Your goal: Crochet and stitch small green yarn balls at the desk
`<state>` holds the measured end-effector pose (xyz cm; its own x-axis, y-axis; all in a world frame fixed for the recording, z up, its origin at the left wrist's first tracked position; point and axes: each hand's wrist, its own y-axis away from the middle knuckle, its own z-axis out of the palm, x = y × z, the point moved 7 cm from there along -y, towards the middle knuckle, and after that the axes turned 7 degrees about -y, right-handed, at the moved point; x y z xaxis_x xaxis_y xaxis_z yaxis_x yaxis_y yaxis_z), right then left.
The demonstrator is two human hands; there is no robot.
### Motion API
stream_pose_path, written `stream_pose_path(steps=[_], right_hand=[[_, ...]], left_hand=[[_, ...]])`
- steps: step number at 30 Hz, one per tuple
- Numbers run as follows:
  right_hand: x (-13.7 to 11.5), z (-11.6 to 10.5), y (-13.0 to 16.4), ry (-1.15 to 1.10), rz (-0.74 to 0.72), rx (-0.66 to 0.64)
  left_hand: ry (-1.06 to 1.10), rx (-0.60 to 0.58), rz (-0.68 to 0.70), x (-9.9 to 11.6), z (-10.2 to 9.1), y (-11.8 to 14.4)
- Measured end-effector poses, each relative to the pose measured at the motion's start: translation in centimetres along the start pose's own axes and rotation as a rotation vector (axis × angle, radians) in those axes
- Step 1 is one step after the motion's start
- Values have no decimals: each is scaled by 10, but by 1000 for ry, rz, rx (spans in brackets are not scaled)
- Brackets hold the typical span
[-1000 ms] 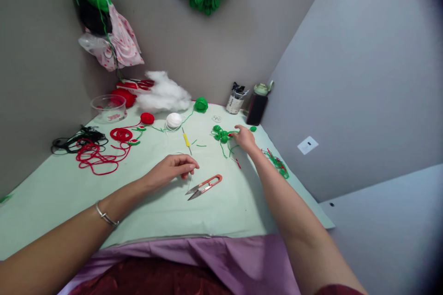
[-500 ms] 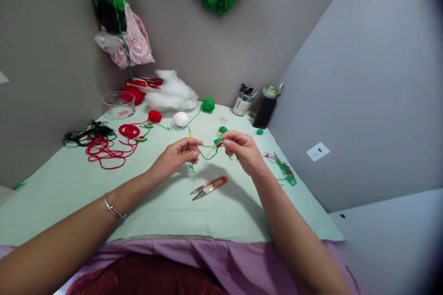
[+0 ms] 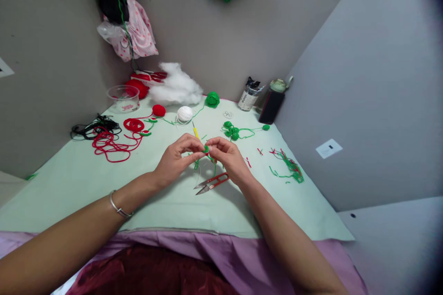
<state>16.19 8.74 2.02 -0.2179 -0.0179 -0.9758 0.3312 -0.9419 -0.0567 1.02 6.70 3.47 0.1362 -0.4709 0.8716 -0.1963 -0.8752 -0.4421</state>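
Between the fingertips of both hands is a small green and red crochet piece (image 3: 206,149), partly hidden by the fingers. My left hand (image 3: 180,156) pinches its left side, and my right hand (image 3: 230,159) pinches it from the right. Green yarn dangles from the piece below my fingers. Thread snips (image 3: 212,183) with an orange-red handle lie on the table just under my hands, tips pointing left. Right behind my left fingers lies a crochet hook (image 3: 196,132) with a yellow handle.
Red yarn (image 3: 110,145), black yarn (image 3: 100,126), a white yarn ball (image 3: 184,114) and a green yarn ball (image 3: 212,99) lie on the table (image 3: 166,214). White stuffing (image 3: 178,85) and a clear tub (image 3: 123,101) stand behind. Rightward are a bottle (image 3: 272,103) and yarn scraps (image 3: 292,168).
My hands have come together; the left fingers now also grip the crochet piece, which has moved left and slightly down. The view has shifted a little.
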Motion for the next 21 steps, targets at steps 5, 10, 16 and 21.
stream_pose_path(steps=[5,10,16,21], right_hand=[[-9,4,5,87,-63,-13],[-6,10,7,111,-60,-45],[-1,8,6,54,-29,-51],[3,5,5,-1,7,-70]], left_hand=[[-64,20,49,-1,0,3],[-34,-18,36,-6,5,5],[18,-13,24,-11,3,6],[-90,-13,132,-6,0,6]])
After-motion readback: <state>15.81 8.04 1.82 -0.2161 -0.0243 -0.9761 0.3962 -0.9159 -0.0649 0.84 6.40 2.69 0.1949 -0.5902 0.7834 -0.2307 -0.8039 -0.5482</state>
